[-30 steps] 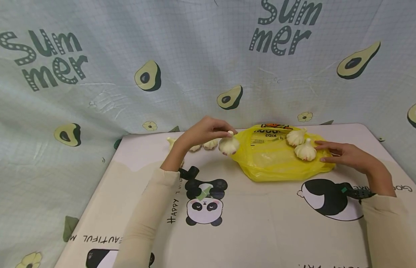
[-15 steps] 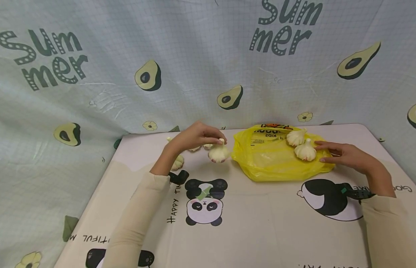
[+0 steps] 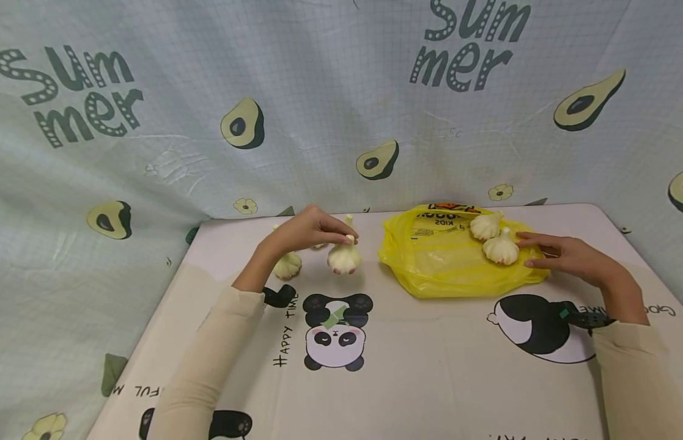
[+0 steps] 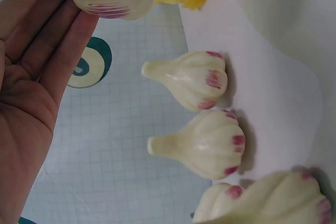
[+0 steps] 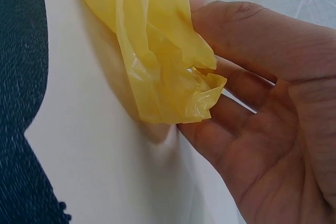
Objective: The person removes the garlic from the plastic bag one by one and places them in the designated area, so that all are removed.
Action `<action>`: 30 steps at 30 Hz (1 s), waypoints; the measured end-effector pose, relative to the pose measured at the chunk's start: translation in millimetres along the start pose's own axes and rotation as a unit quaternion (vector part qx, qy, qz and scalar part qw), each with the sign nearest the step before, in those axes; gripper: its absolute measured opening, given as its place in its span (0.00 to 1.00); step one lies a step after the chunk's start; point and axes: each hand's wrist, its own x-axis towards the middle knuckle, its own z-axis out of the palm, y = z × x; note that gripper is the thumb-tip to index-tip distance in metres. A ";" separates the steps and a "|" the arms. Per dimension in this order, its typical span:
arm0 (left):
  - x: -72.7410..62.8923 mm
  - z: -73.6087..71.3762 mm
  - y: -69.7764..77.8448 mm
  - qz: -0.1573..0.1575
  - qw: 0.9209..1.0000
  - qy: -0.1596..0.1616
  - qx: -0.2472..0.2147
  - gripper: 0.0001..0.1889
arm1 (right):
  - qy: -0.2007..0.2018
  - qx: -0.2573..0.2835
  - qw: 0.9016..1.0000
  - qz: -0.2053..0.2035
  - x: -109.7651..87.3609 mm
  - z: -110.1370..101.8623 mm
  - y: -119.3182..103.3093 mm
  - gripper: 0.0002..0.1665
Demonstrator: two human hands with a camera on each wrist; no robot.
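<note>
In the head view my left hand (image 3: 310, 232) pinches a white garlic bulb (image 3: 343, 260) by its stem, close over the table. The left wrist view shows this bulb's purple-streaked side at the top. Beyond it stand more garlic bulbs (image 4: 202, 145) in a row, partly hidden by the left hand in the head view; one bulb (image 3: 288, 267) shows below the wrist. A crumpled yellow plastic bag (image 3: 440, 263) lies to the right with two garlic bulbs (image 3: 501, 249) on its right part. My right hand (image 3: 575, 260) holds the bag's right end between thumb and fingers.
A pale tablecloth (image 3: 418, 366) with panda prints and lettering covers the table. Behind hangs a light curtain (image 3: 308, 79) with avocado and "summer" prints, meeting the table's back edge. Dark straps with cameras sit on both wrists.
My left hand has moved left from the bag's left edge, carrying the garlic bulb and lowering it toward the table near the other bulbs. The right hand and the bag stay nearly still.
</note>
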 end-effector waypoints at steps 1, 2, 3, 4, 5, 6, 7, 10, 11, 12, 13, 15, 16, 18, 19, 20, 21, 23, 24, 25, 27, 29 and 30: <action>-2.0 -0.4 -1.2 -0.004 1.000 -0.001 -0.002 0.12 | 0.000 -0.001 1.000 0.000 -0.1 0.0 -0.2 0.36; -4.0 -0.7 -2.7 -0.008 1.000 -0.001 -0.005 0.12 | 0.000 -0.001 1.000 -0.001 -0.3 -0.1 -0.5 0.36; -6.1 -0.9 -4.1 -0.012 1.000 -0.002 -0.008 0.12 | 0.001 -0.001 1.000 -0.001 -0.4 -0.1 -0.8 0.36; -7.9 -1.1 -5.7 -0.018 1.000 -0.002 -0.012 0.12 | 0.000 0.000 1.000 -0.001 -0.5 -0.1 -1.0 0.36; -9.7 -1.2 -6.5 -0.023 1.000 -0.003 -0.015 0.12 | 0.000 0.000 1.000 0.000 -0.7 -0.1 -1.3 0.36; -11.3 -1.2 -7.9 -0.027 1.000 -0.003 -0.016 0.12 | -0.001 0.002 1.000 0.000 -0.7 0.0 -1.4 0.36; -12.9 -1.2 -9.3 -0.031 0.999 -0.005 -0.017 0.12 | -0.001 0.003 1.000 0.001 -0.7 0.1 -1.4 0.36; -16.6 -1.0 -13.0 -0.039 0.999 -0.009 -0.014 0.11 | -0.003 0.002 1.000 0.003 -0.3 0.4 -1.2 0.37; -17.9 -1.2 -13.5 -0.038 0.999 -0.011 -0.012 0.11 | -0.003 0.002 1.000 0.004 0.0 0.5 -1.1 0.37; -18.9 -1.3 -14.6 -0.036 0.999 -0.012 -0.011 0.11 | -0.002 0.001 1.000 0.004 0.3 0.5 -0.8 0.37; -19.8 -1.4 -15.7 -0.034 0.999 -0.013 -0.010 0.11 | -0.002 0.001 1.000 0.004 0.5 0.6 -0.7 0.37; -21.7 -1.6 -17.8 -0.030 0.999 -0.012 -0.010 0.11 | -0.002 0.000 1.000 0.006 0.9 0.6 -0.4 0.37; -22.4 -1.8 -18.9 -0.028 0.999 -0.011 -0.011 0.11 | -0.002 0.000 1.000 0.006 0.9 0.5 -0.2 0.37; -23.7 -2.4 -22.0 -0.028 0.999 -0.008 -0.013 0.10 | -0.001 -0.003 1.000 0.004 0.8 0.1 0.0 0.37; -24.2 -2.6 -23.5 -0.029 0.999 -0.007 -0.015 0.10 | -0.001 -0.004 1.000 0.003 0.6 -0.2 0.0 0.37; -24.6 -3.0 -24.6 -0.032 0.999 -0.006 -0.018 0.10 | -0.001 -0.004 1.000 0.002 0.4 -0.4 -0.1 0.37; -24.8 -3.4 -25.6 -0.035 0.999 -0.006 -0.020 0.11 | 0.000 -0.005 1.000 0.001 0.1 -0.6 -0.3 0.37; -25.2 -3.9 -27.7 -0.041 0.999 -0.006 -0.023 0.11 | 0.000 -0.006 1.000 0.001 -0.2 -0.7 -0.9 0.37; -25.6 -3.8 -28.6 -0.045 0.999 -0.007 -0.024 0.11 | 0.000 -0.004 1.000 0.002 -0.3 -0.7 -1.2 0.37; -26.1 -3.8 -29.2 -0.048 0.998 -0.008 -0.025 0.11 | -0.001 -0.002 1.000 0.003 -0.4 -0.6 -1.6 0.37; -27.4 -3.3 -31.2 -0.054 0.998 -0.009 -0.023 0.11 | -0.003 -0.002 1.000 0.005 -0.2 -0.3 -2.2 0.37; -29.1 -2.7 -33.5 -0.060 0.998 -0.007 -0.020 0.10 | -0.005 -0.003 1.000 0.006 0.3 -0.4 -2.7 0.37; -30.0 -2.5 -34.6 -0.063 0.998 -0.006 -0.019 0.10 | -0.005 -0.005 1.000 0.006 0.6 -0.5 -2.8 0.38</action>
